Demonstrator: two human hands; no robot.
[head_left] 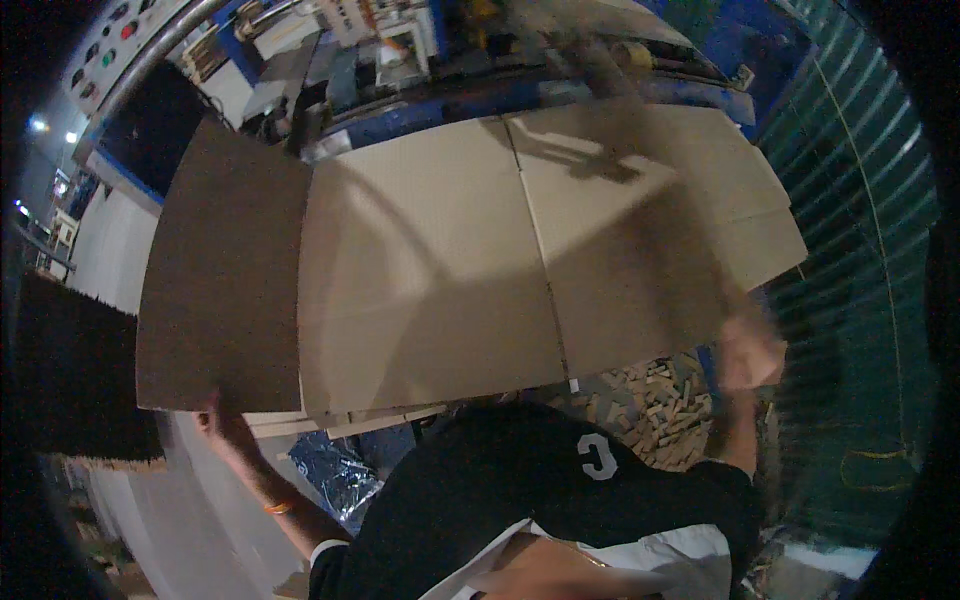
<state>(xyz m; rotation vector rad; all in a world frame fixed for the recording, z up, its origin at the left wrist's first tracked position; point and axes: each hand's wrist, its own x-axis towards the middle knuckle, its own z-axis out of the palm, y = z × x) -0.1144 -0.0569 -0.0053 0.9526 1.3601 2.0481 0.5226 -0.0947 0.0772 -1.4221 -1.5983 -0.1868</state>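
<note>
A wide, creased brown cardboard sheet spreads across the middle in front of me, with fold lines dividing it into panels. Its left panel is in dark shade, and a shadow falls over the right part. My left hand pinches the near edge of that left panel, thumb and fingers closed on it. At the near right side of the sheet is my right hand, smeared by motion. Whether its fingers grip the edge does not show. The sheet's far edge lies against the blue machine.
A control panel with buttons stands at the far left behind a metal rail. Cardboard scraps are heaped below the sheet. Crumpled plastic wrap lies near my left arm. A dark cardboard stack stands left; a green corrugated wall rises right.
</note>
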